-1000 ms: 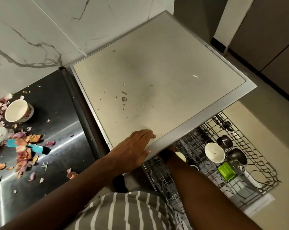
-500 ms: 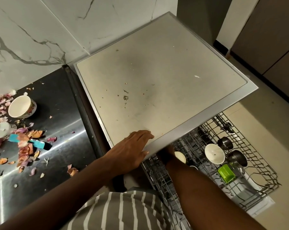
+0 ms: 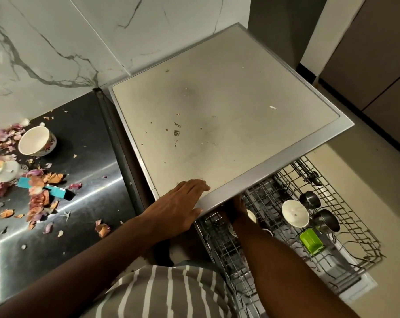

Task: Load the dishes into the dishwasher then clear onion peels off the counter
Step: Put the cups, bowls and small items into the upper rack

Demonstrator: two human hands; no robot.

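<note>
Left hand point(image 3: 180, 205) lies flat on the near corner of the dishwasher top point(image 3: 217, 106), fingers straight and together, thumb over the silver front edge. Right hand point(image 3: 236, 206) reaches in under that edge, mostly hidden, so whether that grip is spread or closed on anything I cannot tell. The wire rack point(image 3: 345, 216) is pulled out below, holding a white cup point(image 3: 295, 213), two dark metal cups point(image 3: 318, 210) just beside it and a green container point(image 3: 311, 241) nearer the front. Over on the dark steel surface point(image 3: 84, 171) to the left, onion peels point(image 3: 37, 198) lie scattered around a floral bowl point(image 3: 37, 141), a white lid point(image 3: 7, 171) and a teal-handled tool point(image 3: 52, 190).
</note>
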